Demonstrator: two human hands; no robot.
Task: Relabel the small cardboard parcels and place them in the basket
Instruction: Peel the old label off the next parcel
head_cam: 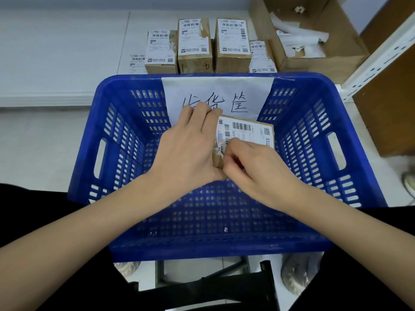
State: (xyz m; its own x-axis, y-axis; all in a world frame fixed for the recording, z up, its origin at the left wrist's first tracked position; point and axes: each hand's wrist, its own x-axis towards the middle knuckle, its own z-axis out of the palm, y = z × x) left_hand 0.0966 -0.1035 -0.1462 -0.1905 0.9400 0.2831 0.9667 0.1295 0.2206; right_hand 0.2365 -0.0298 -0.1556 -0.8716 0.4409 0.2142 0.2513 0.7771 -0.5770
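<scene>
Above the blue basket [350,140], the left hand [188,147] grips the small, stiff, seemingly light cardboard parcel [247,133] by its left side while the right hand [253,173] pinches the label's near-left corner, the best place to peel.

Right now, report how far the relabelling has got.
Done: nothing shows; the blue basket holds no finished parcel. In hand: the left hand grips one parcel above it while the right hand picks at its label. Left: four parcels behind the basket.
</scene>
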